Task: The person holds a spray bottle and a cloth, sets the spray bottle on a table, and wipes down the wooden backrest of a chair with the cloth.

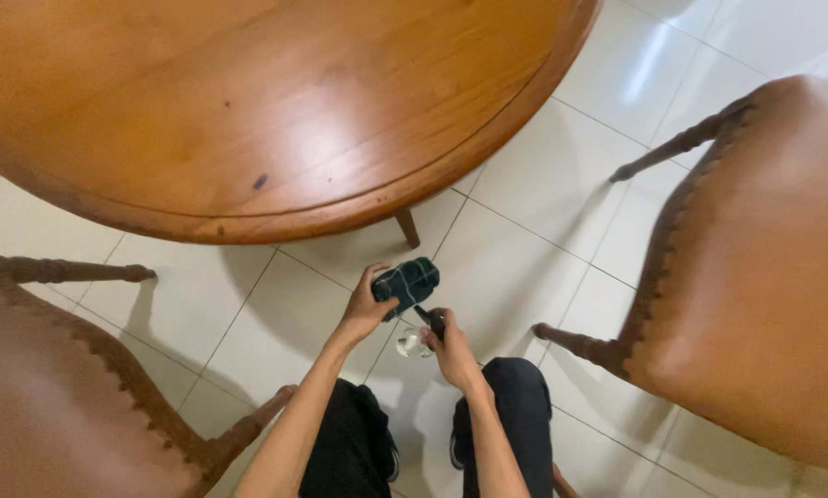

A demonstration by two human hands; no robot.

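My left hand [366, 312] grips a bunched dark green checked cloth [407, 281], held low over the white tiled floor. My right hand [448, 349] is closed on a small dark handle [435, 322] just below the cloth; a small clear glass-like object [413, 343] shows between the two hands. Both forearms reach out from above my knees in dark trousers [511, 397]. What the handle belongs to is partly hidden by my fingers.
A round wooden table [275, 101] fills the top of the view, one leg [407, 227] showing beneath it. A brown leather chair with stud trim [755, 277] stands at the right, another chair [54, 397] at the lower left. White floor tiles [515, 249] lie between them.
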